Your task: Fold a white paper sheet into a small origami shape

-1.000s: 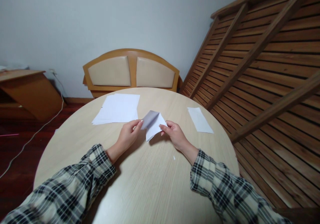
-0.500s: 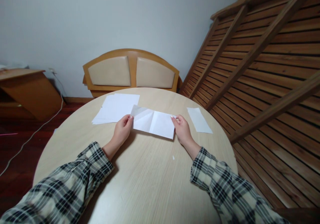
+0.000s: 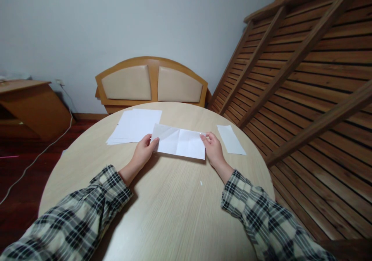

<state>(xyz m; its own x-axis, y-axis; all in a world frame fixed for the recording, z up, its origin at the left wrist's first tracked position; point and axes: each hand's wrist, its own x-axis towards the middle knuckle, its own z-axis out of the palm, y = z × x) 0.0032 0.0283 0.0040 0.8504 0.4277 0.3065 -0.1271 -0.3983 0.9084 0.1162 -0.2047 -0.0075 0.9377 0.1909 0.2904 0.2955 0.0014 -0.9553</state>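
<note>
A white sheet of paper (image 3: 186, 142) is stretched between my hands, just above the table. Creases cross it: one runs down near its middle and a slanting one marks its left half. My left hand (image 3: 143, 149) pinches its left end, thumb on top. At the right end, my right hand (image 3: 213, 149) grips the upper corner between thumb and fingers. The fingers under the paper are partly hidden.
The round wooden table (image 3: 162, 210) bears a stack of white sheets (image 3: 136, 125) at the back left. A paper strip (image 3: 231, 139) lies at the right, a tiny scrap (image 3: 201, 183) in front. Wooden slats (image 3: 305, 98) lean along the right side.
The paper was folded at its middle crease a second ago and is now opened out wide. My hands moved apart, then stayed nearly still over the last half second.
</note>
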